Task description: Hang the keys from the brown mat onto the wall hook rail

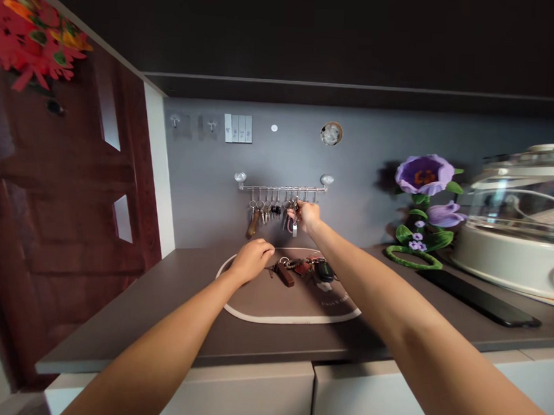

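My right hand [308, 215] is raised to the hook rail [282, 188] on the grey wall. Its fingers are closed on a bunch of keys with a small white tag [295, 230] dangling below. Left of it, several key bunches hang from the hooks, one with a brown fob [253, 223]. Over the left part of the brown mat [263, 308], my left hand [254, 259] has its fingers curled together; what they hold, if anything, is hidden. Beside it lie a brown leather key fob [284, 274], a red one [302, 267] and a black car key [324, 271].
To the right stand purple crafted flowers [424, 174], a black phone [482, 297] and a glass-topped appliance [518, 242]. A dark cabinet [334, 39] overhangs the counter [163, 300]. A wall switch panel [238, 129] sits above the rail, and a brown door [65, 210] is at left.
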Action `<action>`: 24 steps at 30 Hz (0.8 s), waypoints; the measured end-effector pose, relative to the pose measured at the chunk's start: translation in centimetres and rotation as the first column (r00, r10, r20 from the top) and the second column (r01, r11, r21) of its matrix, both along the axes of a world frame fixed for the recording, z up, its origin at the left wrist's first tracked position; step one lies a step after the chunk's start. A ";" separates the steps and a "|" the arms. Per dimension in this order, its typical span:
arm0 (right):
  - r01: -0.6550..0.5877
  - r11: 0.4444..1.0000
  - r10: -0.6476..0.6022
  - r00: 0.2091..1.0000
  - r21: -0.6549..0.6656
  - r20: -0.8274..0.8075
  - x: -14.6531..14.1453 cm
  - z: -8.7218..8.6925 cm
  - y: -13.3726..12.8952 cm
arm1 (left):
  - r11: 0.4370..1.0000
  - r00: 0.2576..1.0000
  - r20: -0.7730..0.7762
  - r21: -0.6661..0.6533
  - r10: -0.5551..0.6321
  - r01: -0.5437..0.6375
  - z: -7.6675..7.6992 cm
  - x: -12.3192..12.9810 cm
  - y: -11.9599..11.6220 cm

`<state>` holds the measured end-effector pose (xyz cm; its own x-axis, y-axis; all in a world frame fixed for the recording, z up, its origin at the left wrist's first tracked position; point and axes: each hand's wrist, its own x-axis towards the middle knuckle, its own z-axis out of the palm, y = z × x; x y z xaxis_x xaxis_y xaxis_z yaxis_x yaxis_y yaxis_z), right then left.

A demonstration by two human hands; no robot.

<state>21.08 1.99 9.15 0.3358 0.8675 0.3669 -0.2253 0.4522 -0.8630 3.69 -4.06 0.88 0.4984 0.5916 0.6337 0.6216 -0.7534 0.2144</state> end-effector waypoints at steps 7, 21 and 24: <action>0.008 0.987 -0.026 0.994 -0.160 -0.110 -0.2 0.0 1.2 | 0.999 0.998 -0.050 0.005 0.036 -0.036 0.1 0.0 -0.1; 0.007 0.989 -0.004 1.000 -0.148 0.021 0.6 -1.6 0.3 | 0.998 0.996 -0.061 0.010 0.059 -0.059 -0.1 -0.1 0.1; 0.023 0.990 -0.010 0.996 -0.141 0.092 0.9 -2.0 0.6 | 0.998 0.996 -0.065 0.005 0.061 -0.060 -0.1 -0.2 0.1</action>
